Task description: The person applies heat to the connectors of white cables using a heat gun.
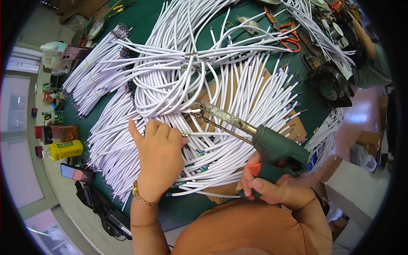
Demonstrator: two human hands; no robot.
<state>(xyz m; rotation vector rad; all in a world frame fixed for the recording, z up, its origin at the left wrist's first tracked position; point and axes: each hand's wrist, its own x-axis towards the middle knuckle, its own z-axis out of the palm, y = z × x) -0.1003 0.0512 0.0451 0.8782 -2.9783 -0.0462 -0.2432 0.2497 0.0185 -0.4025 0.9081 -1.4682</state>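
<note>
My right hand [272, 189] is wrapped round the handle of a green soldering gun [278, 148], with a finger at its orange trigger. The gun's long, solder-crusted metal barrel and a thin rod beside it point up and left over the white cables. My left hand [159, 155] is closed on a white cable [199, 134], whose stripped end shows by the thumb; one finger sticks out to the left. The gun's tip is just above and right of this hand, close to other cable ends. Whether the tip touches a cable I cannot tell.
Bundles of white cables [114, 144] cover the green table [140, 21]. Cardboard [297, 127] lies beneath some. Orange-handled scissors [291, 41] are at the far right. A phone [76, 173], a yellow bottle [66, 150] and a black bag [100, 208] line the left. Another person's arm [363, 36] shows far right.
</note>
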